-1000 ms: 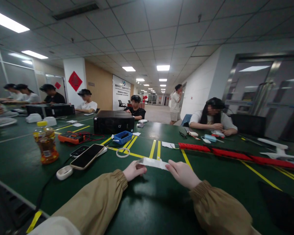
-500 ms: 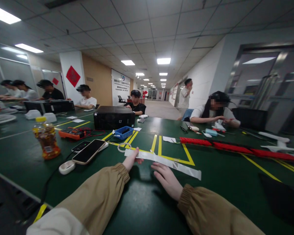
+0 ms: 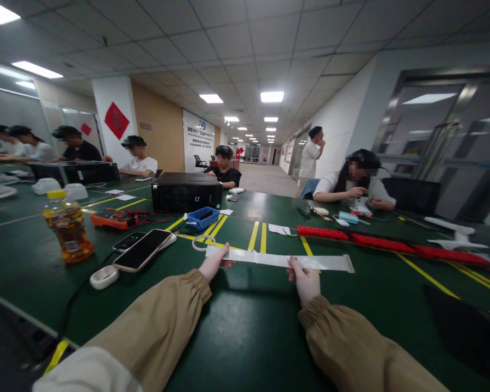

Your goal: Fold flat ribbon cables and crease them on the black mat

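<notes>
**A pale strip (image 3: 265,258) held out across the middle of the frame**

We see the strip, whitish and slightly shiny, running nearly level from just left of centre to right of centre. Our left hand (image 3: 215,265) pinches it close to its left end, the thumb over the front and the fingers behind. Our right hand (image 3: 307,282) is also closed on it, thumb on the near face, well apart from the left; beyond this grip the strip runs on to a free right end. Below it, a shadow falls on the green table (image 3: 245,337).

Just beyond the strip's left end we see a white ring (image 3: 193,244) lying flat, and farther up a blue tray (image 3: 204,224) near a black box (image 3: 187,194). Yellow tape lines (image 3: 253,236) mark the tabletop at centre, with a white paper (image 3: 279,229) beside them. In the left part of the frame we find a phone (image 3: 142,250), a small white case (image 3: 104,277), a bottle (image 3: 68,233) with a yellow cap, and an orange meter (image 3: 112,219). Red bars (image 3: 386,245) stretch across the right side, and above them a seated co-worker (image 3: 330,190) leans over the table.
</notes>
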Demonstrator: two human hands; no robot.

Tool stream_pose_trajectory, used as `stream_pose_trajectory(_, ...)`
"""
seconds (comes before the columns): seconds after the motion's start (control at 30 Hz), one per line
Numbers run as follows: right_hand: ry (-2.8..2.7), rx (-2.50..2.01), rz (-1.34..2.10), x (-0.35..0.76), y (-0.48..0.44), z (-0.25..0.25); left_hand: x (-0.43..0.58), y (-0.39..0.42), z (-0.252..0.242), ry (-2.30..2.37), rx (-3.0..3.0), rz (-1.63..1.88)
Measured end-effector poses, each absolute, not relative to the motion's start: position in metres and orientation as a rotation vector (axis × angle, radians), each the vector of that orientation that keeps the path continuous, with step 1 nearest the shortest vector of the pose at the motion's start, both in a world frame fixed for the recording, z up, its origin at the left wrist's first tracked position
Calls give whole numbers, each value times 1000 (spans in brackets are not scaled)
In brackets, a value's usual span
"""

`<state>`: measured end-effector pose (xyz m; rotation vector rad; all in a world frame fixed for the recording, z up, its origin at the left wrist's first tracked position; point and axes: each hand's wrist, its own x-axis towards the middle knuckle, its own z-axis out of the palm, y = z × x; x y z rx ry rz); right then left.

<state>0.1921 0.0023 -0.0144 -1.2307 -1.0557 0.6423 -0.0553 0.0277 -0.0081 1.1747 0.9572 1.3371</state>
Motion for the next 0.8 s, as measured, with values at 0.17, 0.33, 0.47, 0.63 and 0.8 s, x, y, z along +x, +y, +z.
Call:
stream_pose_trajectory(0.17,-1029,-1310,559,198,2,-11,-65,33,-8,968,1105,1358)
stream_pose_trajectory(0.33,-1006,-1348,520,198,-4,-8,-69,34,-7,839,977,1190)
stream_pose_trajectory(0.47,-1033,-1385,499,197,-9,-4,-65,30,-8,807,1119,1099)
stream_pose_trajectory(0.63,-1042,-1398,529,199,-13,-5,-59,24,-12,810,1392,1052)
stream_pose_trajectory(0.8,-1075,-1267,606,201,-16,-8,-56,24,-11,811,1371,1124)
